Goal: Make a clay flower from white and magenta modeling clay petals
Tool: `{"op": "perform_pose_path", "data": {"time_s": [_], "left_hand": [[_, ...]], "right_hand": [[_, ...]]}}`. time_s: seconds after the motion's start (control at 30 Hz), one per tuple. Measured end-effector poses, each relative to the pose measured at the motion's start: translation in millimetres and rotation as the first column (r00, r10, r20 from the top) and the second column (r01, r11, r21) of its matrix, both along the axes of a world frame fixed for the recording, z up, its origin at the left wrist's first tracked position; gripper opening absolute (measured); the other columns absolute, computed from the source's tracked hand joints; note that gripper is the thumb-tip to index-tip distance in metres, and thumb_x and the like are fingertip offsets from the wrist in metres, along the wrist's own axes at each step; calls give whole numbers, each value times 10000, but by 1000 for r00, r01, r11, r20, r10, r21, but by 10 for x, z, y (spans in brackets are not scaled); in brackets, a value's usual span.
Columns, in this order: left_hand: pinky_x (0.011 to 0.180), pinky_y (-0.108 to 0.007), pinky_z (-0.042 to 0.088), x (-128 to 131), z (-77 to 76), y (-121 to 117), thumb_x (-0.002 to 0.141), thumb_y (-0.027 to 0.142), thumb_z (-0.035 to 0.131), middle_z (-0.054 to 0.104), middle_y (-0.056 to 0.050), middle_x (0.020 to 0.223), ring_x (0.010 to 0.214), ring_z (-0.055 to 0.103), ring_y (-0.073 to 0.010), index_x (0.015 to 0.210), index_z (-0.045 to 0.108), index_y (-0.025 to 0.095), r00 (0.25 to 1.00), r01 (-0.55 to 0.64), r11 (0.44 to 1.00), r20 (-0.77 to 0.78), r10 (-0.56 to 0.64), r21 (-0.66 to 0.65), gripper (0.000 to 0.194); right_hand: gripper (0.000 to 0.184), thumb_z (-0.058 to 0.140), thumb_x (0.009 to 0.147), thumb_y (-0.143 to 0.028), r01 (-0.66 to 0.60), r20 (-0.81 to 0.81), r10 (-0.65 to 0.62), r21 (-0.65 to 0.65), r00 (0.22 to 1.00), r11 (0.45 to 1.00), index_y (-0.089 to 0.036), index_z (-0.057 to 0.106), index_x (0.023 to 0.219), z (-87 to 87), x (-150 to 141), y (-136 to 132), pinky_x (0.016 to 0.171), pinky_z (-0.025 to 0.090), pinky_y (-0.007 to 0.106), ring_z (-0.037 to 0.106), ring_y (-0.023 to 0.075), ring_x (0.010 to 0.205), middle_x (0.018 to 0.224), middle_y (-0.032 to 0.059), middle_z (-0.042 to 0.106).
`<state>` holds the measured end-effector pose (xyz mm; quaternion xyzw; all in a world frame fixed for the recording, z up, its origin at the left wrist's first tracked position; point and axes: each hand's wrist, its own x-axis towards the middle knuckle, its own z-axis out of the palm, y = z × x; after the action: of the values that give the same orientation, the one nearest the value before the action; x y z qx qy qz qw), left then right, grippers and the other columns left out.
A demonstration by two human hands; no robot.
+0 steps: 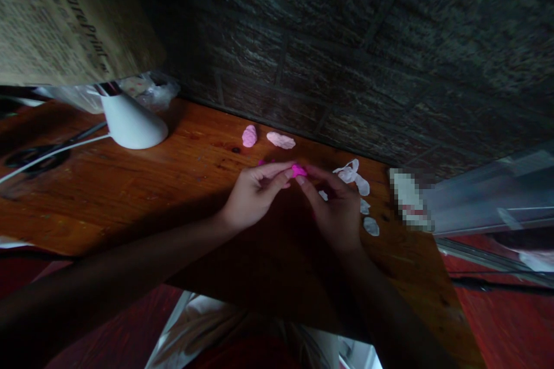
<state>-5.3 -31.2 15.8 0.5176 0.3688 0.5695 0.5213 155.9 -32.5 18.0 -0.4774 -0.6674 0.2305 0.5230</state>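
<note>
Magenta putty (298, 171) is looking soft, light and best pinched at its edges as I'm holding it mid-scene over the wooden table (203, 167), fingertips of left hand (251, 195) and right hand (341, 216) nearly closed.

Only 1 bit I can actually read: "ravurePrint" in big dark letters (82, 20), slanting down the tan shade (125, 40) at upper left, maybe with a "t" in front. The rows of small print (32, 20) beside it are too blurry. Reddish mark (413, 210) on the pale pixelated thing (405, 189) at right? Unreadable.
</note>
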Motion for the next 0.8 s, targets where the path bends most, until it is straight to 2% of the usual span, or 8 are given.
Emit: {"op": "perform_pose_path", "data": {"time_s": [0.1, 0.2, 0.4, 0.6, 0.8], "left_hand": [[963, -299, 573, 5, 25, -15, 897, 275, 711, 782, -72, 1142, 1026, 747, -193, 1107, 781, 186, 996, -66, 993, -56, 72, 101, 239], [1005, -297, 551, 12, 26, -20, 891, 244, 715, 777, -58, 1154, 1056, 740, -192, 1091, 789, 202, 994, -80, 988, -69, 89, 129, 217], [916, -289, 579, 34, -50, 12, 878, 350, 736, 819, -21, 968, 893, 758, -166, 993, 820, 242, 999, -25, 1000, 48, 26, -2, 179], [995, -345, 557, 96, -62, -4, 794, 360, 821, 813, -31, 999, 957, 743, -184, 960, 824, 233, 981, 1, 995, 194, 18, -99, 209], [1023, -382, 546, 109, -28, -34, 770, 368, 838, 800, -53, 1019, 993, 732, -196, 933, 817, 195, 959, 65, 970, 284, 4, -233, 238]], "right_hand": [[215, 769, 840, -281, -39, -104, 31, -78, 994, 996, -241, 781, 1051, -5, -34, -9, 826, 619, 343, 764, 201, 898, 1020, 26, 812], [215, 774, 830, -267, -32, -124, 22, -77, 992, 997, -240, 787, 1043, 1, -43, -17, 846, 619, 335, 768, 192, 889, 1002, 16, 816], [213, 763, 844, -255, -2, -102, -2, -41, 995, 999, -253, 787, 1055, -26, -60, -44, 879, 614, 349, 764, 199, 942, 1047, 16, 809], [194, 732, 876, -231, 4, -51, -3, 18, 999, 1000, -258, 783, 1061, -41, -83, -52, 844, 610, 338, 759, 192, 929, 1036, 23, 806], [198, 716, 873, -163, -1, 107, -19, 186, 994, 983, -247, 783, 1039, -7, -54, -20, 873, 597, 364, 742, 201, 954, 1034, 61, 792]]}}
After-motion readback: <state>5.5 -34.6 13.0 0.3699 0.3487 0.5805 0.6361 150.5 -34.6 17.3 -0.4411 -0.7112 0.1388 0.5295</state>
